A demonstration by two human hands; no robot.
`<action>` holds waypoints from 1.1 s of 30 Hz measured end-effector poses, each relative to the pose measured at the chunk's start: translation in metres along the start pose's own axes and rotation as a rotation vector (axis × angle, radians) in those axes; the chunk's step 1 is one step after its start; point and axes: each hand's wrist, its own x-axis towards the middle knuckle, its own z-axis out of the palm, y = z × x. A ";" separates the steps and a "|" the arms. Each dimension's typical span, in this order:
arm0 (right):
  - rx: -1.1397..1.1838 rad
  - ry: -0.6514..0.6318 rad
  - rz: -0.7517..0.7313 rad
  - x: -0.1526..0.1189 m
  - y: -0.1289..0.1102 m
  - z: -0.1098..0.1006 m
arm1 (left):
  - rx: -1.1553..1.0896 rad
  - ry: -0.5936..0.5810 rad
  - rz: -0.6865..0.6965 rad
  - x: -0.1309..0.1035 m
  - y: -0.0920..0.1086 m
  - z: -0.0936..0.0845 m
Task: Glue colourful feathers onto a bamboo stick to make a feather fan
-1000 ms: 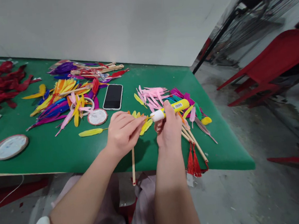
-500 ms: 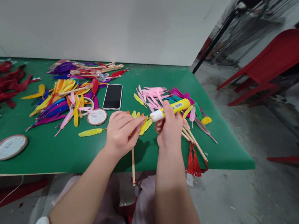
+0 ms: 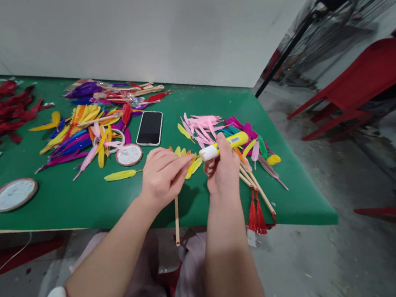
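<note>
My right hand [image 3: 223, 169] is closed round a yellow glue tube [image 3: 238, 139], whose white end [image 3: 209, 152] points left toward my other hand. My left hand [image 3: 162, 174] has its fingers pinched together beside yellow feathers [image 3: 193, 168]; the small thing between its fingertips is hard to make out. Below that hand, a wooden stick [image 3: 177, 220] reaches over the table's front edge. A single yellow feather [image 3: 120, 175] lies left of my left hand. Beyond the tube are pink feathers [image 3: 203, 125].
On the green table [image 3: 94, 199] lie a phone [image 3: 150, 128], two round lids [image 3: 13, 194], heaps of coloured feathers [image 3: 69, 143] and red cloth strips [image 3: 4, 112]. Sticks with red tassels [image 3: 259, 214] hang over the front edge at right. A red chair [image 3: 361, 78] stands beyond.
The glue tube has tilted and slid slightly down and left with my right hand. My left hand has hardly moved.
</note>
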 end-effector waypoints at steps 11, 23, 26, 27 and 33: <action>0.143 -0.186 0.283 -0.002 0.001 0.002 | 0.038 -0.026 0.107 0.000 0.000 0.005; 0.225 -0.247 0.359 -0.002 0.002 0.003 | 0.114 0.056 0.034 0.000 -0.001 0.004; 0.251 -0.247 0.393 -0.002 0.003 0.003 | 0.122 0.044 0.037 -0.001 -0.002 0.005; 0.255 -0.238 0.403 -0.002 0.003 0.003 | 0.126 0.039 0.041 -0.001 -0.002 0.005; 0.252 -0.214 0.438 0.000 0.003 0.002 | 0.148 0.011 0.069 -0.001 -0.001 0.006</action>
